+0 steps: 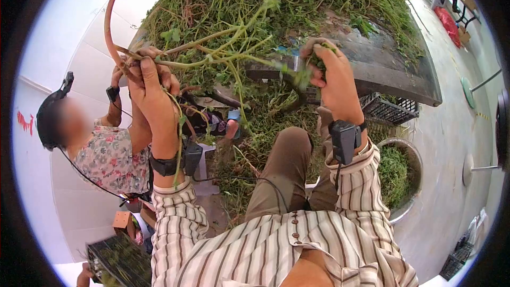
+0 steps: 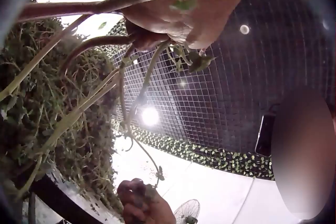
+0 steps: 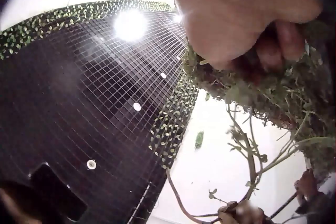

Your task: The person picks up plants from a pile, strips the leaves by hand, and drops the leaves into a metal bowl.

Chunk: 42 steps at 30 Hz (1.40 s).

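Observation:
My left hand (image 1: 151, 87) grips a branching plant stem (image 1: 110, 26), its thick reddish end curving up on the left. Its thinner green branches (image 1: 212, 56) stretch right, toward my other hand. In the left wrist view, the same stems (image 2: 68, 9) pass through the curled left fingers, and a thin shoot dangles below. My right hand (image 1: 338, 79) is raised with fingers curled round some green leaves (image 1: 317, 62); blurred leaf tips lie just left of it. The right wrist view shows that hand close up, with its fingertips partly hidden in shadow.
A big heap of leafy stems (image 1: 239, 5) covers the dark table (image 1: 393, 77). Below are a black crate (image 1: 390, 109) and a round tub (image 1: 417, 172) of greenery. More stems litter the floor around my knees. A person in a floral shirt (image 1: 114, 154) is close on the left.

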Each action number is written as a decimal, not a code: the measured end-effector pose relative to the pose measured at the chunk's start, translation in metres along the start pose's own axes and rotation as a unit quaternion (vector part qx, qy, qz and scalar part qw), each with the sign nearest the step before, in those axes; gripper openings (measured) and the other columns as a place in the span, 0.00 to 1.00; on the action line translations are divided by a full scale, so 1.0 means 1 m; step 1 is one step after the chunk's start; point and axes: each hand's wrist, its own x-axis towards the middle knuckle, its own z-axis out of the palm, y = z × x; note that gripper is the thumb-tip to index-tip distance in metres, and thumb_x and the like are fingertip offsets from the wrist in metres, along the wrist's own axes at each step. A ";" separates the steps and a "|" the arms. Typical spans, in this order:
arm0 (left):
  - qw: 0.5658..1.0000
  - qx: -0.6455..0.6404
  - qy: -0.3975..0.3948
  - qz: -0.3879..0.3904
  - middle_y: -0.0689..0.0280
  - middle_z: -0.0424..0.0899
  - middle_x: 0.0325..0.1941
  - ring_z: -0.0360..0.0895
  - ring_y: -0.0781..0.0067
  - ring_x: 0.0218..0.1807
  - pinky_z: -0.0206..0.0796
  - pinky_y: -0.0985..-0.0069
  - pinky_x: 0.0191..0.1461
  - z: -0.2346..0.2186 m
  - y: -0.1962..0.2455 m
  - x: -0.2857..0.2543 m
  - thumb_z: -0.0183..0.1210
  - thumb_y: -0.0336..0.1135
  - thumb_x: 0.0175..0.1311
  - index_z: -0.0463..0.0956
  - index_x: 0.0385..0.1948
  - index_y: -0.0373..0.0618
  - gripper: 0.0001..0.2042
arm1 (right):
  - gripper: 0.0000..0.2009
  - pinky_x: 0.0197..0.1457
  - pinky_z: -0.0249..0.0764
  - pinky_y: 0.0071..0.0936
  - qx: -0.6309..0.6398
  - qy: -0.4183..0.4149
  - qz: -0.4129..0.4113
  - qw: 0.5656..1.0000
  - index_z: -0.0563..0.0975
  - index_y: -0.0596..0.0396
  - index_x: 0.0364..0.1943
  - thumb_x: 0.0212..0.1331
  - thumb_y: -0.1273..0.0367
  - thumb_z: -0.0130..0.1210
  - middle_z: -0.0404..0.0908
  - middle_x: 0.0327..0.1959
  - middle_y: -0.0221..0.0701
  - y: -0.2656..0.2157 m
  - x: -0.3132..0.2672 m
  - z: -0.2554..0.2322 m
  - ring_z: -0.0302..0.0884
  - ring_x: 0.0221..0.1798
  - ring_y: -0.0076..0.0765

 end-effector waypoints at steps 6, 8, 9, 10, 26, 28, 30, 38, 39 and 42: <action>0.999 -0.021 0.018 0.033 0.65 0.72 0.38 0.59 0.84 0.19 0.52 0.85 0.13 0.003 0.002 0.001 0.46 0.36 0.68 0.67 0.39 0.42 0.07 | 0.12 0.16 0.43 0.13 -0.122 -0.118 0.083 0.982 0.77 0.55 0.38 0.62 0.62 0.46 0.65 0.21 0.20 0.005 -0.015 0.012 0.48 0.16 0.12; 0.999 -0.017 0.007 0.030 0.66 0.72 0.38 0.59 0.84 0.19 0.51 0.85 0.13 -0.002 0.001 0.000 0.46 0.36 0.68 0.67 0.39 0.42 0.08 | 0.14 0.16 0.43 0.13 -0.140 -0.128 0.079 0.979 0.78 0.55 0.38 0.61 0.60 0.48 0.65 0.21 0.19 0.001 -0.019 0.016 0.48 0.16 0.11; 1.000 -0.014 -0.005 0.025 0.66 0.72 0.38 0.59 0.84 0.19 0.51 0.85 0.14 -0.004 0.001 0.000 0.46 0.36 0.68 0.67 0.38 0.42 0.08 | 0.16 0.16 0.43 0.13 -0.158 -0.137 0.076 0.975 0.79 0.55 0.38 0.59 0.57 0.51 0.65 0.21 0.17 -0.001 -0.020 0.017 0.48 0.16 0.10; 1.000 -0.014 -0.005 0.025 0.66 0.72 0.38 0.59 0.84 0.19 0.51 0.85 0.14 -0.004 0.001 -0.001 0.46 0.36 0.68 0.67 0.38 0.42 0.08 | 0.16 0.16 0.43 0.13 -0.158 -0.137 0.076 0.975 0.79 0.55 0.38 0.59 0.57 0.51 0.65 0.21 0.17 -0.001 -0.022 0.018 0.48 0.16 0.10; 0.999 -0.017 0.009 0.039 0.65 0.73 0.38 0.59 0.84 0.18 0.50 0.86 0.12 -0.011 0.000 -0.003 0.46 0.36 0.68 0.68 0.38 0.41 0.08 | 0.09 0.19 0.52 0.13 -0.259 -0.200 0.071 0.942 0.79 0.56 0.32 0.49 0.66 0.55 0.75 0.23 0.21 0.008 -0.027 0.019 0.59 0.20 0.10; 0.999 -0.026 0.006 0.045 0.65 0.72 0.38 0.58 0.84 0.18 0.50 0.86 0.12 -0.010 0.001 -0.002 0.46 0.36 0.68 0.68 0.38 0.41 0.08 | 0.08 0.19 0.51 0.13 -0.253 -0.169 0.052 0.951 0.78 0.56 0.31 0.49 0.68 0.53 0.74 0.22 0.20 0.009 -0.025 0.018 0.58 0.19 0.10; 0.998 -0.029 0.029 0.051 0.65 0.72 0.38 0.57 0.84 0.19 0.50 0.86 0.13 -0.004 0.005 -0.003 0.45 0.35 0.68 0.67 0.38 0.41 0.07 | 0.06 0.20 0.51 0.14 -0.251 -0.094 0.014 0.963 0.77 0.57 0.28 0.48 0.70 0.53 0.69 0.19 0.19 0.012 -0.022 0.017 0.56 0.18 0.11; 0.997 -0.042 0.045 0.052 0.66 0.70 0.37 0.58 0.84 0.19 0.50 0.85 0.13 0.005 0.013 -0.001 0.45 0.35 0.68 0.66 0.38 0.42 0.07 | 0.05 0.21 0.52 0.15 -0.037 0.026 0.000 0.999 0.72 0.56 0.27 0.53 0.72 0.45 0.62 0.22 0.21 0.030 -0.002 -0.002 0.56 0.20 0.15; 0.993 -0.054 0.092 0.046 0.64 0.69 0.41 0.58 0.84 0.19 0.49 0.86 0.13 -0.001 0.015 0.002 0.44 0.34 0.68 0.66 0.38 0.42 0.07 | 0.05 0.21 0.52 0.15 -0.098 0.050 -0.058 0.992 0.71 0.56 0.27 0.54 0.72 0.44 0.61 0.23 0.22 0.030 -0.002 -0.007 0.56 0.21 0.16; 0.996 -0.060 0.035 0.060 0.66 0.70 0.40 0.57 0.85 0.19 0.49 0.86 0.13 -0.013 0.017 0.007 0.45 0.39 0.68 0.66 0.39 0.43 0.09 | 0.04 0.21 0.53 0.15 0.103 0.021 0.005 0.994 0.71 0.55 0.29 0.56 0.72 0.43 0.62 0.25 0.23 0.013 -0.001 -0.008 0.57 0.22 0.18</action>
